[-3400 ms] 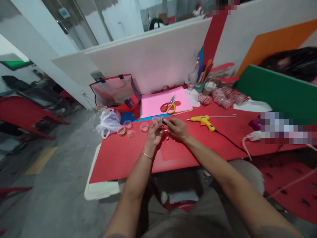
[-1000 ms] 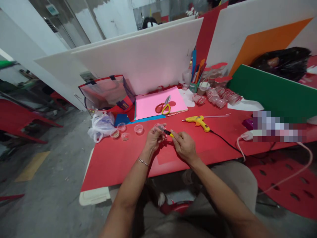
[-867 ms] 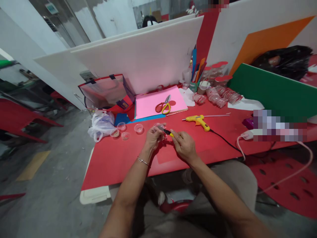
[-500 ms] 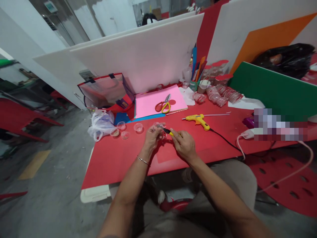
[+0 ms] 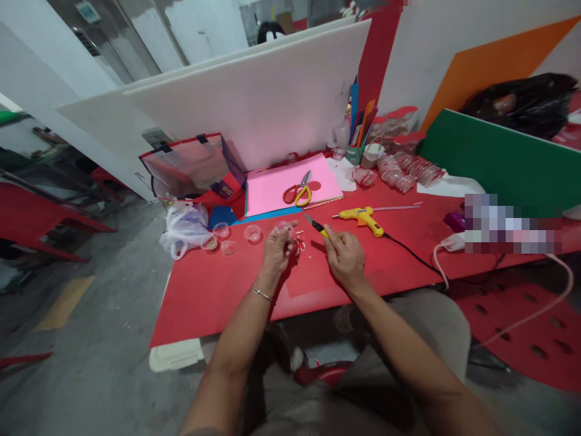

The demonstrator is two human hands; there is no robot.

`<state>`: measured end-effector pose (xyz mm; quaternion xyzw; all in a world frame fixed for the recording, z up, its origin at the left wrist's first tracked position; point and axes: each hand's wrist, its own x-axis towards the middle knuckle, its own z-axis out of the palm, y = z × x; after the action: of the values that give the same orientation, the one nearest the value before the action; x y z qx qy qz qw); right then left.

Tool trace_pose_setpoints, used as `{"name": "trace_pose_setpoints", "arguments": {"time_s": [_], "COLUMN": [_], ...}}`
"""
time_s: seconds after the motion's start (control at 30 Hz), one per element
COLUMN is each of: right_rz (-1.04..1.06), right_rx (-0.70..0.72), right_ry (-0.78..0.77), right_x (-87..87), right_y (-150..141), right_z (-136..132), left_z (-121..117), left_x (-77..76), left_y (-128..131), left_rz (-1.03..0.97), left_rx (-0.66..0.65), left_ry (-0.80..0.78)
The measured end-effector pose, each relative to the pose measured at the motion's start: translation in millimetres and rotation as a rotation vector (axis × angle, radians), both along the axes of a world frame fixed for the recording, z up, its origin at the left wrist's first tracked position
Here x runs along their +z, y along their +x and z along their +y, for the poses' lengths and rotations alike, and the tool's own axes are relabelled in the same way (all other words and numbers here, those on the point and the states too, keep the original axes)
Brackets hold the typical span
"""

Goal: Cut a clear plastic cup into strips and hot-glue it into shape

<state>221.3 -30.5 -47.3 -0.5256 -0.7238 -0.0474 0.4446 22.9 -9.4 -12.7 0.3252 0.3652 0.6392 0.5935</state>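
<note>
My left hand [image 5: 276,247] is closed around a small clear plastic cup [image 5: 283,228], held just above the red table [image 5: 218,290]. My right hand [image 5: 345,254] grips a small yellow-and-black cutter [image 5: 316,224], its blade pointing up and left, a short gap away from the cup. Tiny plastic scraps [image 5: 303,248] lie on the table between the hands. Three more clear cups [image 5: 252,232] stand to the left of my left hand.
A yellow glue gun [image 5: 363,218] with a black cord lies right of my hands. Scissors [image 5: 297,191] rest on pink paper [image 5: 276,188]. A plastic bag [image 5: 184,221] sits at the table's left edge, stacked clear lids [image 5: 406,172] at the back right, a green board [image 5: 490,163] beyond.
My right hand has pulled the cutter away from the cup, moving right and slightly back. The left hand keeps the cup in nearly the same place.
</note>
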Motion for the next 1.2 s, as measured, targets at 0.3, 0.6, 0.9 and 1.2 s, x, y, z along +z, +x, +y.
{"name": "trace_pose_setpoints", "arguments": {"time_s": [0.3, 0.6, 0.9, 1.2], "right_rz": [-0.059, -0.076, -0.058, -0.059], "right_rx": [0.190, 0.192, 0.198, 0.193], "right_ry": [-0.032, -0.028, -0.025, 0.055], "right_x": [2.4, 2.6, 1.2, 1.6], "right_y": [-7, -4, -5, -5], "right_z": [-11, -10, -9, -7], "left_z": [0, -5, -5, -3], "left_x": [-3.2, 8.8, 0.6, 3.5], "left_y": [2, 5, 5, 6], "left_rz": [-0.029, 0.022, 0.074, 0.048], "left_rx": [-0.084, -0.043, -0.050, -0.032], "left_ry": [0.029, 0.051, 0.008, -0.002]}}
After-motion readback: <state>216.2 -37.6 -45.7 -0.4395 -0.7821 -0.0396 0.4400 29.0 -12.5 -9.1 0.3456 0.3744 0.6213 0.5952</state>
